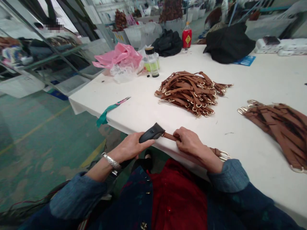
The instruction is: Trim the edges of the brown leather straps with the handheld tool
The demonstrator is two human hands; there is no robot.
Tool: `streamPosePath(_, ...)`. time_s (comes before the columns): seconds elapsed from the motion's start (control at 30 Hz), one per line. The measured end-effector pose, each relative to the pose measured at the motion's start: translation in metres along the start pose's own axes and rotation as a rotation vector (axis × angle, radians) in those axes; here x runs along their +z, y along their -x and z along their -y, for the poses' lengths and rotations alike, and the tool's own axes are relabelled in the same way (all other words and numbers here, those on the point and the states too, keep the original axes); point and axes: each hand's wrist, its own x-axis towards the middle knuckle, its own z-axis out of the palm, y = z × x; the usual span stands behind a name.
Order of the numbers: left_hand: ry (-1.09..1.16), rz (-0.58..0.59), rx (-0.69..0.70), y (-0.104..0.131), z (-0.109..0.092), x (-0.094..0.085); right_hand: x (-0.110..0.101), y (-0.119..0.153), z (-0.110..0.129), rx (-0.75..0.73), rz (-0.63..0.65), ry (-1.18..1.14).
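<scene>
My left hand [133, 145] is closed around a black hair clipper [152, 132] at the table's front edge. The clipper's head meets the end of a brown leather strap [169, 136]. My right hand [189, 142] pinches that strap a short way along. A gold-coloured buckle [224, 155] on a strap shows beyond my right wrist; my forearm hides the part between. Ahead lies a heap of brown straps [185, 91] with gold-coloured metal rings. More brown straps [278, 127] are stacked at the right.
On the white table [141, 108] lies a pointed tool with teal cloth [107, 111]. Behind stand a pink bag [123, 56], a glass jar [153, 64], a red bottle [186, 35] and a black cloth item [229, 43]. Racks and tubs [20, 84] stand at the left.
</scene>
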Motion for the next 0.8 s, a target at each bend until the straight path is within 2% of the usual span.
streamPosePath(0.1,0.035,-0.027,0.007,0.004,0.013,-0.001,-0.006,0.000,0.014,0.000,0.082,0.148)
streamPosePath(0.23,0.089,-0.056,0.036,0.008,0.025,-0.003,-0.006,-0.003,0.028,-0.081,0.099,0.265)
streamPosePath(0.43,0.171,-0.071,0.046,0.013,0.032,-0.003,-0.003,-0.001,0.036,-0.449,0.192,0.229)
streamPosePath(0.53,0.188,-0.069,0.048,0.016,0.036,-0.002,-0.004,0.014,0.026,-0.512,0.188,0.122)
streamPosePath(0.67,0.202,-0.068,0.066,0.016,0.040,-0.001,-0.002,0.042,0.002,-0.485,0.079,-0.057)
streamPosePath(0.8,0.222,-0.057,0.074,0.012,0.038,0.003,0.010,0.064,-0.022,-0.284,-0.220,-0.112)
